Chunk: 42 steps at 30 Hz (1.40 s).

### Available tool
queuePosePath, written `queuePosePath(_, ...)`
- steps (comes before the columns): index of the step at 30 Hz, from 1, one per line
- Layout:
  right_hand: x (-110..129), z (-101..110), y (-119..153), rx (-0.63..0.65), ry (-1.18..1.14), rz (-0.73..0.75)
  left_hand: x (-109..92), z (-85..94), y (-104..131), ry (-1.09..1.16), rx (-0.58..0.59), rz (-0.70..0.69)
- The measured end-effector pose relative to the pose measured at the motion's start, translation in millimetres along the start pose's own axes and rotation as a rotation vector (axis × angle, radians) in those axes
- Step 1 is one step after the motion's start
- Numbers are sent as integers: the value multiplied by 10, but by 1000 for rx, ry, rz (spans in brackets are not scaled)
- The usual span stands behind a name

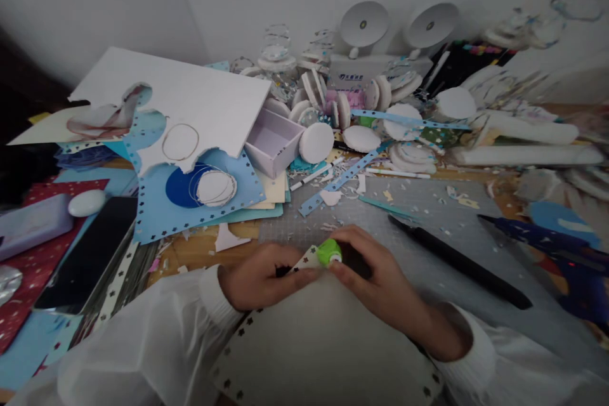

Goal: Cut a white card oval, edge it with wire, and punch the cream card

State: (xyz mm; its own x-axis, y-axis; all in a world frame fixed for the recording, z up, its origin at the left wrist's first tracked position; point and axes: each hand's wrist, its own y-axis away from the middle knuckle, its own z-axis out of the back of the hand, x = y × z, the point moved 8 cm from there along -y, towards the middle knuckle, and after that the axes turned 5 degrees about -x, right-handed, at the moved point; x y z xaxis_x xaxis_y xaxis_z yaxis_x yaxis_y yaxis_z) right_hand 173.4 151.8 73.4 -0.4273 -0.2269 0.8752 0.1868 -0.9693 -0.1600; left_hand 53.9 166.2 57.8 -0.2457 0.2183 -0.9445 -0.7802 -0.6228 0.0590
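Note:
My left hand point(264, 276) pinches the edge of a pale sheet of paper point(323, 336), thumb on top. Small flower-shaped holes run along the sheet's edges. In my right hand point(380, 276), a small green paper punch point(328, 250) with a white part sits between thumb and fingers, at the sheet's far corner. The sheet's near part spreads toward my body between both forearms. Whether the punch is pressed down cannot be made out.
A black pen-shaped tool point(461, 260) lies on the grey cutting mat point(304, 225), with a dark blue glue gun point(547, 238) at right. Left are a phone point(88, 254) and punched blue paper point(152, 219). Behind stand a lilac box point(273, 139) and piled white discs point(316, 143).

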Motion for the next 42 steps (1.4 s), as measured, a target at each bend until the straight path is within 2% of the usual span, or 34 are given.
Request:
queuePosePath(7,-97,212,-33,-231,-14,-51,41,28,20,93,-11,97)
queuePosePath(10,-112,208,-50,-194,-67,-84,36,63,23,101,-37,114)
queuePosePath(13,-167,204,-43,-177,-172,-192,10,79,14,116,-48,99)
queuePosePath(16,-255,164,-27,-164,-479,-363,7,78,11,125,-48,99)
queuePosePath(19,-279,32,-23,-59,-855,-536,11,79,12,120,-52,94)
queuePosePath(22,-240,-64,-25,59,-1008,-602,-3,97,13,139,-71,56)
queuePosePath(24,-218,-69,-27,82,-947,-554,-27,125,13,116,-100,15)
queuePosePath(26,-192,-57,-15,77,-782,-468,-51,144,10,85,-126,-13)
queuePosePath(31,-108,-119,71,79,-490,-341,-32,148,-3,102,-220,44)
queuePosePath(34,-60,-132,68,49,-349,-247,-36,122,5,100,-274,25)
queuePosePath(36,-39,-147,55,49,-256,-195,-56,148,32,-22,-354,-12)
queuePosePath(39,-2,-166,41,75,-107,-126,-136,189,88,-343,-466,-88)
queuePosePath(42,63,-157,43,94,-66,-58,-285,173,142,-578,-531,-247)
